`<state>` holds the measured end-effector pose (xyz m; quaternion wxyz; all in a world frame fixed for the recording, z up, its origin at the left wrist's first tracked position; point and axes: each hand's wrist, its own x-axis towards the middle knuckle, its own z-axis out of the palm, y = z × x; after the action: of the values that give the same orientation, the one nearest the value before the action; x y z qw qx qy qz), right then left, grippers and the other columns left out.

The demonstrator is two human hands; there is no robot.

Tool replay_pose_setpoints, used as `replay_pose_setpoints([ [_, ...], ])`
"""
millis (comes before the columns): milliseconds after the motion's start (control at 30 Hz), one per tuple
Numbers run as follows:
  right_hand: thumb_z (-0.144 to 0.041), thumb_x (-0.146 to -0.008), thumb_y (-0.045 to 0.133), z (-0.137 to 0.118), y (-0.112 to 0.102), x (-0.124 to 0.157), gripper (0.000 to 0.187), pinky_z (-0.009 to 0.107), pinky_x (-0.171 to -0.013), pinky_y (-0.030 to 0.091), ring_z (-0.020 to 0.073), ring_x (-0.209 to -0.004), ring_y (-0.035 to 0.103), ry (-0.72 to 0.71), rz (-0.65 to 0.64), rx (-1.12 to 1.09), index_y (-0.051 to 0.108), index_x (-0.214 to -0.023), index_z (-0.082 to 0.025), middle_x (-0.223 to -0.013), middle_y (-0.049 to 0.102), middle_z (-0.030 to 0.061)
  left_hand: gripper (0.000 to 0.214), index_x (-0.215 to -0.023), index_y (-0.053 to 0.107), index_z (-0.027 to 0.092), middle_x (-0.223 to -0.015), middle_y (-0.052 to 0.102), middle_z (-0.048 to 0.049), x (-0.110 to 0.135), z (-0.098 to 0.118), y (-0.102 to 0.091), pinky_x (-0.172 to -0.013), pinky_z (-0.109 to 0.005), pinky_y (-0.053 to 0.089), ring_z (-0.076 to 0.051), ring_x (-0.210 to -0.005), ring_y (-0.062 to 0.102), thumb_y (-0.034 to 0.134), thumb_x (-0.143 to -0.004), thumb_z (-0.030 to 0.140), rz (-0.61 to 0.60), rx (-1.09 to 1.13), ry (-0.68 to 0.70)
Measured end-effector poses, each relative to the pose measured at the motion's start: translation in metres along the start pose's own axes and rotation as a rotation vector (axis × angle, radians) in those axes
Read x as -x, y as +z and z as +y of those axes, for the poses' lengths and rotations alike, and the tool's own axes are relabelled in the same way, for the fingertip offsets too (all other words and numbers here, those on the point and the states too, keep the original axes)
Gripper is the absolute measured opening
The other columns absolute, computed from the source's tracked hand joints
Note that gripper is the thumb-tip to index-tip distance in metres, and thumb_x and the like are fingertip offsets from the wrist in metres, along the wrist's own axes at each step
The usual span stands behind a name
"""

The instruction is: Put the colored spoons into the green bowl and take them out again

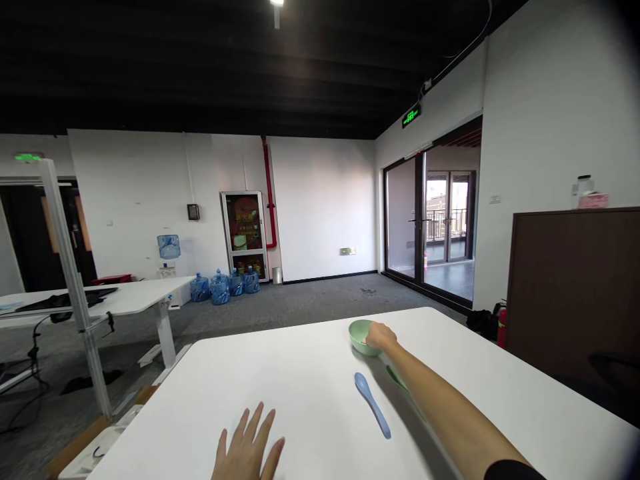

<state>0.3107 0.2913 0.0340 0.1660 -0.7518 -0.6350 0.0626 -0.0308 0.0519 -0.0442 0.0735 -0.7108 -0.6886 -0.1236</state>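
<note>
A light green bowl (361,341) stands upright near the far edge of the white table (280,373). My right hand (383,335) reaches out to it, fingers closed over its right rim, with the fingertips inside. On the near side of the bowl lies a blue spoon (372,405), its handle end pointing toward me. A green utensil (395,377) sits partly under my right forearm, so most of it is hidden. My left hand (246,448) rests flat at the table's near side, fingers spread, holding nothing.
Another white table (145,297) with a dark cloth on it stands at the left, beside a metal post (75,287). An open cardboard box (83,443) is below the table's left edge. Blue water bottles (220,288) stand by the wall. A brown cabinet (575,293) rises at the right.
</note>
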Motion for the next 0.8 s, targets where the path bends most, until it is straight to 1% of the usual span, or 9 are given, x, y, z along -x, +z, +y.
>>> replay_pose_setpoints([
  [67,-0.04,-0.086,0.074,-0.001,-0.003,0.003,0.037,0.034,-0.083,0.052,0.0312,-0.112,0.073,0.013,-0.011,0.012,0.076,-0.115,-0.017,-0.12,0.076,0.0192,0.054,-0.152,0.052,0.032,-0.163,0.048,-0.0051,0.0,0.0,-0.001,-0.119,-0.066,0.04,-0.035,-0.153,0.042,0.036,-0.102,0.042,-0.005,0.001,0.004],
  [133,-0.043,-0.095,0.062,-0.001,-0.007,0.009,0.039,0.033,-0.084,0.051,0.0308,-0.116,0.071,0.011,-0.005,0.018,0.074,-0.119,-0.015,-0.124,0.075,0.0208,0.053,-0.152,0.052,0.033,-0.163,0.049,-0.0051,0.0,0.001,0.0,-0.119,-0.066,0.041,-0.036,-0.153,0.042,0.037,-0.102,0.042,-0.001,0.002,0.007],
  [233,-0.042,-0.102,0.048,0.0,-0.015,0.025,0.041,0.032,-0.079,0.047,0.0302,-0.111,0.072,-0.023,0.025,0.016,0.074,-0.116,-0.013,-0.121,0.075,0.0214,0.052,-0.151,0.053,0.034,-0.163,0.05,-0.0052,0.0,0.002,0.001,-0.119,-0.066,0.041,-0.035,-0.152,0.043,0.038,-0.102,0.042,0.007,-0.003,0.011],
  [333,-0.035,-0.1,0.047,0.003,-0.02,0.05,0.034,0.031,-0.072,0.042,0.0279,-0.1,0.073,-0.072,0.048,0.013,0.075,-0.104,-0.015,-0.11,0.077,0.0172,0.053,-0.152,0.052,0.033,-0.163,0.05,-0.0052,0.002,0.007,-0.001,-0.119,-0.065,0.041,-0.035,-0.152,0.043,0.037,-0.102,0.042,0.005,-0.015,0.024],
  [400,-0.03,-0.098,0.048,0.005,-0.019,0.069,0.03,0.03,-0.067,0.037,0.0258,-0.093,0.072,-0.115,0.064,0.015,0.074,-0.097,-0.017,-0.101,0.077,0.0142,0.053,-0.153,0.052,0.033,-0.164,0.049,-0.0051,0.003,0.013,-0.004,-0.119,-0.065,0.041,-0.035,-0.153,0.043,0.037,-0.103,0.042,0.005,-0.029,0.031],
  [500,-0.025,-0.095,0.047,0.006,-0.013,0.096,0.028,0.03,-0.061,0.028,0.0233,-0.082,0.07,-0.18,0.079,0.018,0.073,-0.087,-0.017,-0.088,0.076,0.0122,0.053,-0.152,0.053,0.032,-0.163,0.049,-0.0053,0.004,0.019,-0.01,-0.119,-0.064,0.042,-0.035,-0.152,0.043,0.037,-0.102,0.04,-0.013,-0.046,0.024],
  [567,-0.024,-0.094,0.047,0.006,-0.005,0.113,0.029,0.031,-0.06,0.024,0.0216,-0.076,0.067,-0.201,0.066,0.006,0.071,-0.079,-0.018,-0.082,0.074,0.0109,0.052,-0.151,0.054,0.032,-0.162,0.05,-0.0051,0.004,0.022,-0.013,-0.119,-0.063,0.042,-0.034,-0.152,0.044,0.037,-0.102,0.04,-0.009,-0.055,0.029],
  [667,-0.024,-0.093,0.05,0.006,0.007,0.134,0.027,0.031,-0.059,0.021,0.0194,-0.071,0.064,-0.201,0.037,-0.029,0.07,-0.075,-0.018,-0.077,0.072,0.0095,0.052,-0.15,0.055,0.032,-0.162,0.051,-0.0059,0.004,0.024,-0.017,-0.119,-0.063,0.042,-0.035,-0.152,0.044,0.04,-0.102,0.04,0.002,-0.049,0.036],
  [800,-0.024,-0.096,0.048,0.006,0.019,0.156,0.03,0.032,-0.059,0.019,0.0186,-0.069,0.063,-0.203,0.035,-0.071,0.07,-0.076,-0.016,-0.079,0.073,0.0111,0.052,-0.151,0.054,0.031,-0.163,0.049,-0.0068,0.006,0.026,-0.023,-0.12,-0.064,0.04,-0.035,-0.153,0.042,0.039,-0.102,0.039,-0.008,-0.057,0.03],
])
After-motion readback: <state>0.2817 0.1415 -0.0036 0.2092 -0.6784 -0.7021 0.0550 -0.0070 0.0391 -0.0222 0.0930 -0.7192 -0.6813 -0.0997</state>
